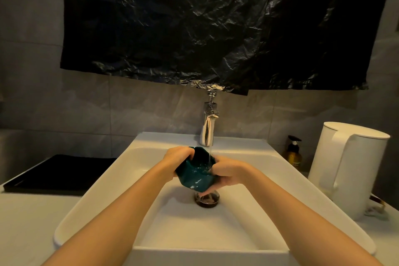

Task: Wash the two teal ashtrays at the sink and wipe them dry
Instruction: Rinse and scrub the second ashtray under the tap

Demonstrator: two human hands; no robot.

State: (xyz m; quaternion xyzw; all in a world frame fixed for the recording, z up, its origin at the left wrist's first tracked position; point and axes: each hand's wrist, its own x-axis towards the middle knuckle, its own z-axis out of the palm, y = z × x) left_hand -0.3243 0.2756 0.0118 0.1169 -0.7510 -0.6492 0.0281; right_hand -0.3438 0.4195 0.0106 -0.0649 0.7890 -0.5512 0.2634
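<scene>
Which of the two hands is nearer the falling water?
The right hand: the water stream lands in the teal ashtray right beside its fingers, while the left hand grips the ashtray's opposite side, farther from the stream.

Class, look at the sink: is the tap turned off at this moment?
No: water runs from the tap onto the teal ashtray gripped by the left hand and right hand.

Crinkly black plastic sheet [216, 24] hung across the tiled wall [108, 110]. White kettle [354, 168] over on the tabletop's [32, 222] right side, amber pump bottle [294, 153] just behind it. Black tray [58, 173] off left.
</scene>
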